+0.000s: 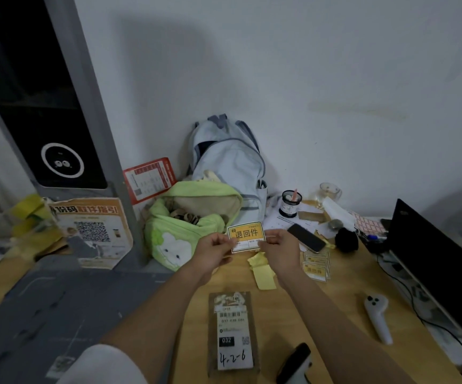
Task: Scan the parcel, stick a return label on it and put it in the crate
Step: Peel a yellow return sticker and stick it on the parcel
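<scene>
Both hands raised over the wooden desk (343, 289), pale yellow-brown, smooth top. Left hand (215, 249) pinches the left edge of the return label (246, 236); right hand (281, 245) pinches its right edge. Fingers of both closed narrow on the paper, thumbs toward the camera. Label is a small glossy rectangle, yellow upper band with bold dark characters, white ruled boxes below, held flat and facing the camera, clear of the desk.

Directly beneath the hands: crumpled yellow backing strips (263, 270), thin and curled, lying on the wood.

The parcel (233, 333) lies flat on the desk near the bottom of the view, between the two forearms. Slim brown rectangle, matte like card or padded paper, with a white shipping slip on top bearing barcodes, a black "032" box and handwritten "4-2-6".

Right of the hands, a fanned stack of spare labels (316, 266), same yellow and white. A black phone (306, 237) lies tilted just beyond. White handheld controller (378, 318), smooth plastic, lies further right. Black-and-white scanner (296, 364) at the bottom edge, partly cut off.

Behind the hands: soft green plush bag (185, 225), open, and a pale blue fabric backpack (229, 164) leaning on the white wall. Dark monitor (440, 270) at right edge.

No crate can be made out.
</scene>
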`<state>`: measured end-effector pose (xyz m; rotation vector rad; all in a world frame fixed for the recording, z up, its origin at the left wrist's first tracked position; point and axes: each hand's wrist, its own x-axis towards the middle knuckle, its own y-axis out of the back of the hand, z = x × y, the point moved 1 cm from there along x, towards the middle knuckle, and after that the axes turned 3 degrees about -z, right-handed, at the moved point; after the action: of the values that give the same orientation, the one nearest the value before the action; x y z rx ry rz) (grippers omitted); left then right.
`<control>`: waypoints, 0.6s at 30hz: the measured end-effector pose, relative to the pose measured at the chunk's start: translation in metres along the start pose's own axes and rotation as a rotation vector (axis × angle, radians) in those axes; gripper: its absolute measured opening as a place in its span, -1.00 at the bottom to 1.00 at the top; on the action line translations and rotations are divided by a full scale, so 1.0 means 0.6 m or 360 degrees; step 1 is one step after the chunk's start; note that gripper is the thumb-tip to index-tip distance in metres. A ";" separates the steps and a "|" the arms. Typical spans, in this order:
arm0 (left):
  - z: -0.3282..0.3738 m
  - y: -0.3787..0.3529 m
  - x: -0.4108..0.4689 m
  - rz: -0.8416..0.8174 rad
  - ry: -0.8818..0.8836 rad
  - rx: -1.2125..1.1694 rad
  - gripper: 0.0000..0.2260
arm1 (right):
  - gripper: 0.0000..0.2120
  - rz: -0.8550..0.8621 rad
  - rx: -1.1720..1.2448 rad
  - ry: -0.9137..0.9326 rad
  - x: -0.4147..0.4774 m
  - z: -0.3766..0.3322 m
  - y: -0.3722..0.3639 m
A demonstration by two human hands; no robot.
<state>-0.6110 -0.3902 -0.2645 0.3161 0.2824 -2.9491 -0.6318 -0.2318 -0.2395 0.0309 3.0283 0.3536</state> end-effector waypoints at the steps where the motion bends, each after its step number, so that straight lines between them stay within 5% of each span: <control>1: -0.001 0.001 -0.001 -0.0023 0.0005 -0.0010 -0.79 | -0.83 0.0014 -0.0006 0.0015 -0.003 -0.001 0.000; 8: -0.012 0.008 -0.014 -0.0066 0.0080 -0.0056 -0.88 | -0.98 0.0008 -0.0052 0.0039 -0.013 0.005 0.002; 18: -0.064 0.032 -0.033 0.0231 0.0114 0.0098 -0.91 | -0.80 -0.0012 -0.0117 -0.0170 -0.026 0.068 -0.031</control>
<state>-0.5812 -0.3984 -0.3000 0.4315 0.1699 -2.8110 -0.6126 -0.2408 -0.2819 0.0317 2.9071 0.4475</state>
